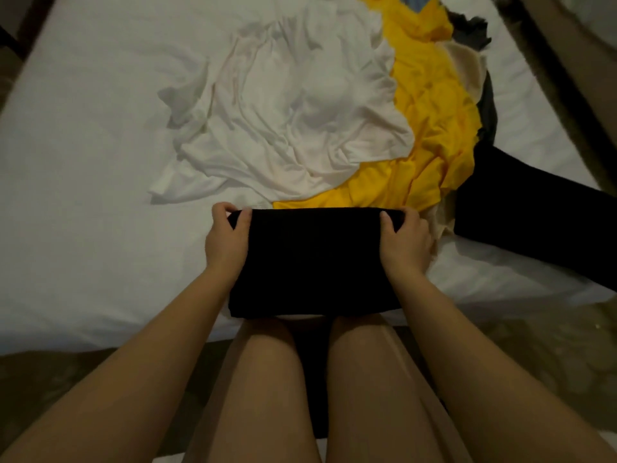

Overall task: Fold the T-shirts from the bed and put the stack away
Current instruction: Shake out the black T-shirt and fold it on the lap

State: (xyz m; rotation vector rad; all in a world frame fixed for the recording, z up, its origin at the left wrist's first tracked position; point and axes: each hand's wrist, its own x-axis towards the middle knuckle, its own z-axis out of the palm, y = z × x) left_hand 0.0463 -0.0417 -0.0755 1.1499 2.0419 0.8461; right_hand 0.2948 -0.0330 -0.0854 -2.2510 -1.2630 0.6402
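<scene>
A black T-shirt [314, 262], folded into a wide rectangle, lies at the near edge of the bed [83, 162]. My left hand [227, 238] grips its far left corner, thumb on top and fingers curled round the fold. My right hand [404, 238] grips the far right corner the same way. Beyond it lie a crumpled white T-shirt [283, 121] and a crumpled yellow T-shirt [427, 128].
Another black garment [521, 212] lies spread at the right of the bed, with beige [467, 65] and dark grey cloth [470, 28] behind the yellow shirt. My bare knees [334, 379] are against the bed's near edge. White sheet stretches to the left.
</scene>
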